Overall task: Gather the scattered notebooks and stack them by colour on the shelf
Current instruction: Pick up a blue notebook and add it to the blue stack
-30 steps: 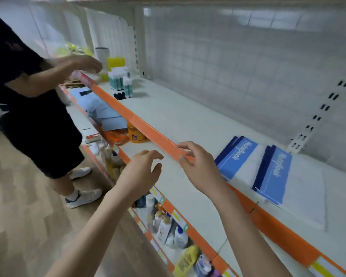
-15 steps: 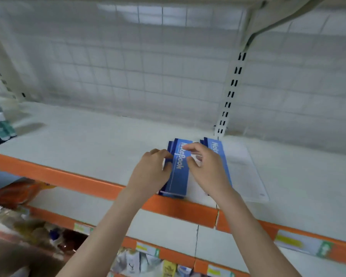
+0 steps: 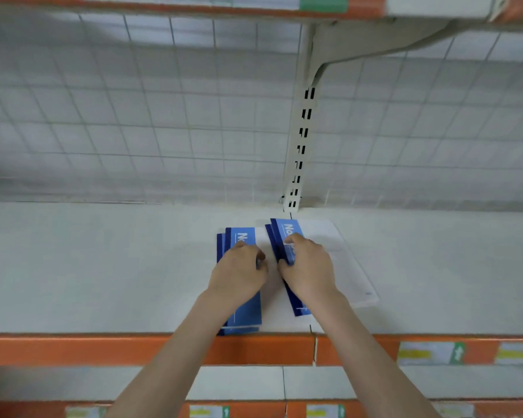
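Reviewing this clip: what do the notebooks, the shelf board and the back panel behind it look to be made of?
Notebooks: paper with smooth card covers, blue and white, judging by thin flat edges and printed lettering. Shelf board: probably painted metal, matte off-white, with an orange front strip that looks like plastic or painted metal. Back panel: apparently white wire grid, from its thin crossing lines; blur leaves this open.

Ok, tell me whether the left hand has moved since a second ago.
Yes. The left hand has crossed the orange shelf edge inward, onto the left blue notebooks.
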